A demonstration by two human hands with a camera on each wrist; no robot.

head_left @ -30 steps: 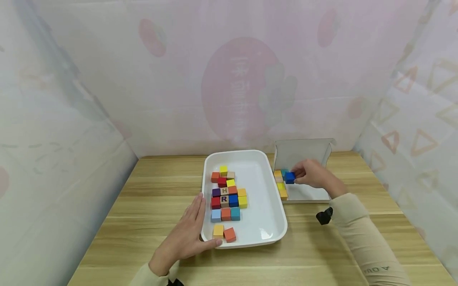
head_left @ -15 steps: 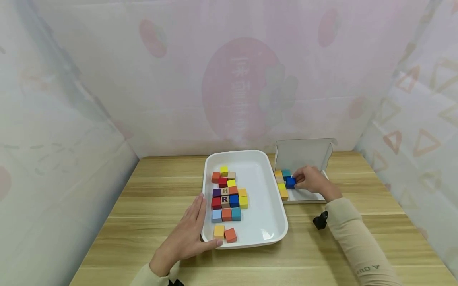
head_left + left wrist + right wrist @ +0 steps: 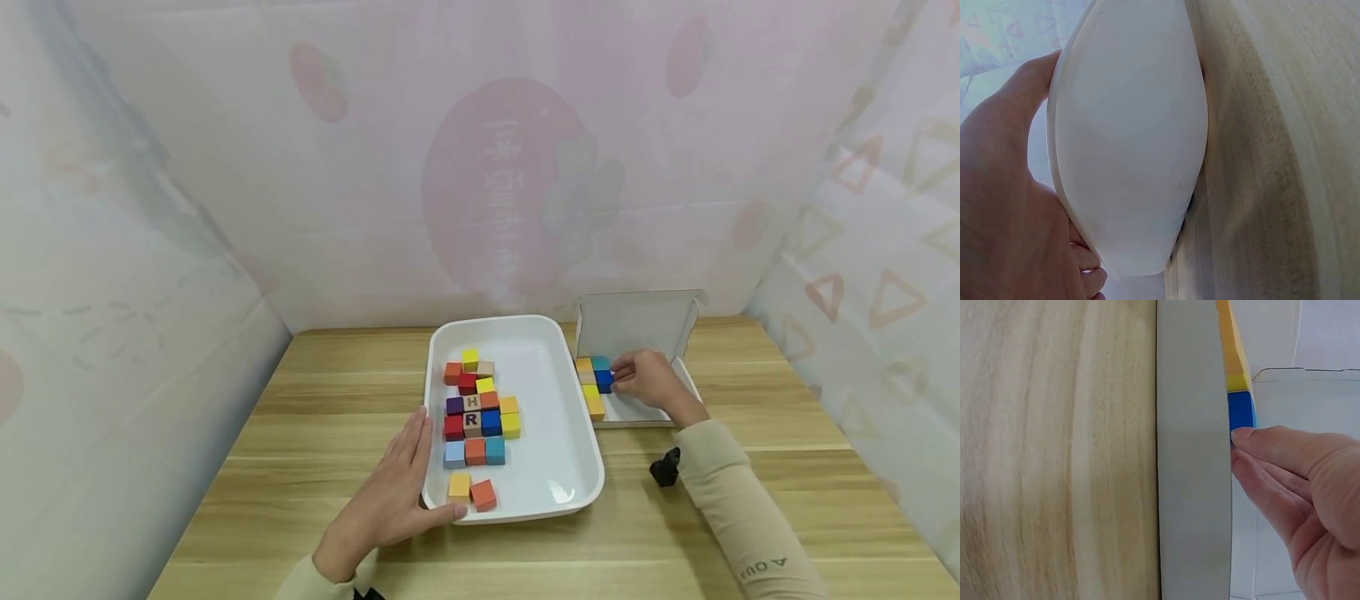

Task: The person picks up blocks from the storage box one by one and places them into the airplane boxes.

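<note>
Wooden desk [image 3: 315, 392] under soft curtain walls. From the head view: left hand [image 3: 390, 492] flat and open against the near left rim of the white tray [image 3: 555, 500], full of colored blocks. Right hand [image 3: 648, 379] inside the small white box [image 3: 637, 321] at the far right, fingertips pinching the blue block [image 3: 603, 380]. Lower than a second ago, now down beside the yellow block [image 3: 589, 390]. Nearly set in its row.

From the left wrist: palm and thumb pressed on the tray's side [image 3: 1129, 137], fingers straight.

From the right wrist: fingertips [image 3: 1244, 434] touching the blue block [image 3: 1241, 412], tucked behind the box wall [image 3: 1194, 456].
</note>
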